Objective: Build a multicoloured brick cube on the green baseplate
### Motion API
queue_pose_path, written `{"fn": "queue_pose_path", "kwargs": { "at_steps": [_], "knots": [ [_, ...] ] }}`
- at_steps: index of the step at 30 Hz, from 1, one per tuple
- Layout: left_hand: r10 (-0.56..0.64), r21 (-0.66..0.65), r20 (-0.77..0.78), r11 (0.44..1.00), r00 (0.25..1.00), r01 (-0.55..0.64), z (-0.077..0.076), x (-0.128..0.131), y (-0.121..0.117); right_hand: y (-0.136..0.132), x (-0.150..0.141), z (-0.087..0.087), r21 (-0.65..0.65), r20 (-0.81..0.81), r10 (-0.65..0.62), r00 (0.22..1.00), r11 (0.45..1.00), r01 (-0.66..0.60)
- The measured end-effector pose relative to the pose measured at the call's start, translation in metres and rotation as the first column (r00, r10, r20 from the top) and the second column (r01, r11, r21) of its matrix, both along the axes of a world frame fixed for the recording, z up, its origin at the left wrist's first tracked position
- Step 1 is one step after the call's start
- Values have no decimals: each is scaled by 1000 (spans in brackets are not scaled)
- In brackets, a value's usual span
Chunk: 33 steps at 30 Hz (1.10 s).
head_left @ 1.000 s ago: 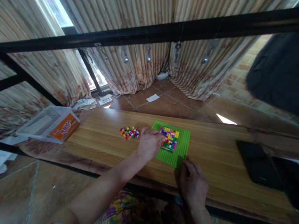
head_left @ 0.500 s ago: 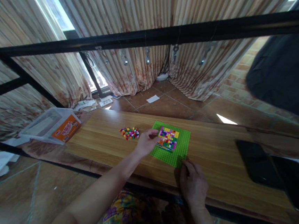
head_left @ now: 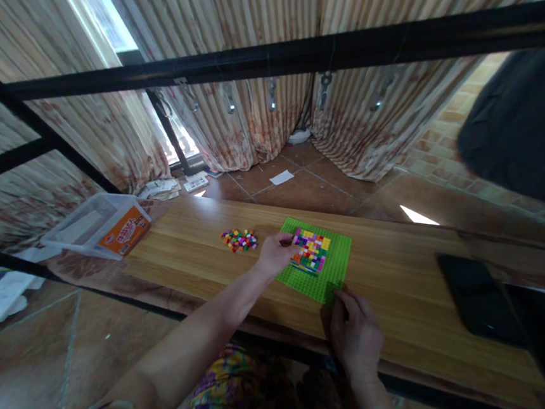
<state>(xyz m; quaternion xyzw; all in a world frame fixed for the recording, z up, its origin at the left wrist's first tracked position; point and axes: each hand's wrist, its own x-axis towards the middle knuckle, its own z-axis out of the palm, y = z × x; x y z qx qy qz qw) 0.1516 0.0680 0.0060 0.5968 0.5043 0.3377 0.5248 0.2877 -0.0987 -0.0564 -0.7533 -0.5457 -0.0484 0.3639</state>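
Observation:
A square stack of small coloured building bricks [head_left: 310, 249] stands on a green studded baseplate [head_left: 336, 267] on the wooden table. My left hand [head_left: 276, 252] is at the stack's left edge, thumb and fingers curled towards each other there. Anything between those fingertips is too small to make out. At the baseplate's near right corner, my right hand [head_left: 356, 329] has its fingers closed on the edge. Left of my left hand lies a loose pile of bricks [head_left: 239, 240] in mixed colours.
A clear plastic box [head_left: 75, 225] with an orange label stands at the table's left end. Dark flat devices [head_left: 478, 299] lie at the right end. A black metal bar [head_left: 285, 62] crosses beyond the table, with curtains [head_left: 211, 27] behind it.
The view has shifted slightly. My left hand stays at the stack's left edge with its fingers a little changed in pose; my right hand stays on the baseplate's corner.

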Motion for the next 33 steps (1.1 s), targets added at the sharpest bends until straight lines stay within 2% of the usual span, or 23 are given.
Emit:
{"fn": "queue_pose_path", "kwargs": {
  "at_steps": [11,16,19,23,25,28,33],
  "knots": [
    [101,50,-56,994,993,-99,-7,6,-4,0,4,-4,-23,-9,-4,1000,1000,4],
    [184,17,-66,983,981,-184,-11,8,-12,1,7,-5,-7,-12,17,1000,1000,-17],
    [249,-15,-12,968,968,-250,-15,9,-24,2,9,-3,-41,-1,3,1000,999,-3],
    [307,-70,137,952,942,-299,-20,4,-43,2,13,-3,-31,-16,40,999,999,-41],
    [306,-75,164,952,938,-298,-24,-4,-50,2,15,-4,-16,-12,62,998,998,-62],
    [312,-31,113,950,943,-310,-30,-29,-55,1,16,-7,-13,11,61,998,998,-61],
    [372,174,-96,920,923,-352,-33,-92,-51,0,17,-14,-23,67,26,997,999,-24]
  ]
}}
